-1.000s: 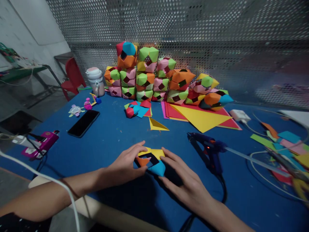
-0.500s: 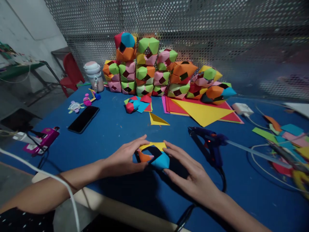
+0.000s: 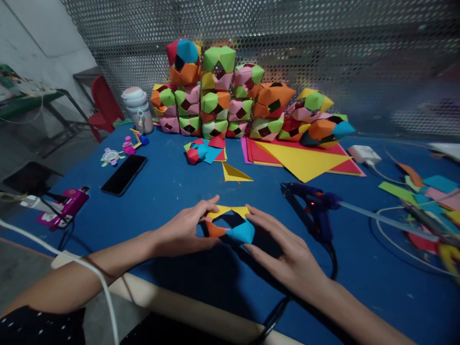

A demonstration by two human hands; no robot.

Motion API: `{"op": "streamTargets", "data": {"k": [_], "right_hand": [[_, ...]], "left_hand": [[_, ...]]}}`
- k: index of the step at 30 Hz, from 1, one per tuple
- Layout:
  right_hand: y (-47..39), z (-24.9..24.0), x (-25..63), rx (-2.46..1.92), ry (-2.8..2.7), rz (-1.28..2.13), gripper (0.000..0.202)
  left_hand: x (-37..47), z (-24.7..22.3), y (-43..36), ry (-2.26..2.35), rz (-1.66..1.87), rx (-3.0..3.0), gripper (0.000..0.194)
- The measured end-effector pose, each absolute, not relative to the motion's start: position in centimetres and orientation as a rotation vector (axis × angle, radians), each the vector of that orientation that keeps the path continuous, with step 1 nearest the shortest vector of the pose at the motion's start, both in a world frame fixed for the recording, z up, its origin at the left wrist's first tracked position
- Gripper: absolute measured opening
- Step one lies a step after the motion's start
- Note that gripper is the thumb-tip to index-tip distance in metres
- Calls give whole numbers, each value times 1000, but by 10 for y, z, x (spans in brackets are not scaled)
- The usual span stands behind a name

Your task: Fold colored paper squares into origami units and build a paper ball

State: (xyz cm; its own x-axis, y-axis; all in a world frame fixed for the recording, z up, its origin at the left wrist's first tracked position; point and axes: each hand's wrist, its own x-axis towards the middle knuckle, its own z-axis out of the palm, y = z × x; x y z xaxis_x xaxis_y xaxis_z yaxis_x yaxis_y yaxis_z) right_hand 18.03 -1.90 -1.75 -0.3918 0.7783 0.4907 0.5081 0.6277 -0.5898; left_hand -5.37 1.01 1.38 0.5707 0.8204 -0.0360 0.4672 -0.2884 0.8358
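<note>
I have the blue table spread across my view, with a stack of folded-paper balls at upper centre. My left hand, lower centre-left, pinches the orange side of the paper piece between fingers and thumb. My right hand, lower centre-right, cups the other side, fingertips at a yellow corner, thumb by the blue one. A glue gun lies right of centre. The paper piece sits between my hands, just below centre: probably light, springy along its folds and easily crushed, so I'd hold its outer corners gently, clear of the hollow middle.
</note>
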Motion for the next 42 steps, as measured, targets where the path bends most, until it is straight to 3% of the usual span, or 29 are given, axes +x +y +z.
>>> {"op": "streamTargets", "data": {"k": [20, 32, 42], "right_hand": [[-19, -20, 182, -993, -2071, 423, 48], [-19, -20, 179, -1011, -1992, 411, 47], [-23, -19, 174, -1052, -1929, 469, 46]], "left_hand": [[-58, 23, 13, 967, 469, 1987, 48], [-57, 23, 12, 1004, 411, 2045, 63], [-56, 10, 5, 966, 671, 2030, 59]]}}
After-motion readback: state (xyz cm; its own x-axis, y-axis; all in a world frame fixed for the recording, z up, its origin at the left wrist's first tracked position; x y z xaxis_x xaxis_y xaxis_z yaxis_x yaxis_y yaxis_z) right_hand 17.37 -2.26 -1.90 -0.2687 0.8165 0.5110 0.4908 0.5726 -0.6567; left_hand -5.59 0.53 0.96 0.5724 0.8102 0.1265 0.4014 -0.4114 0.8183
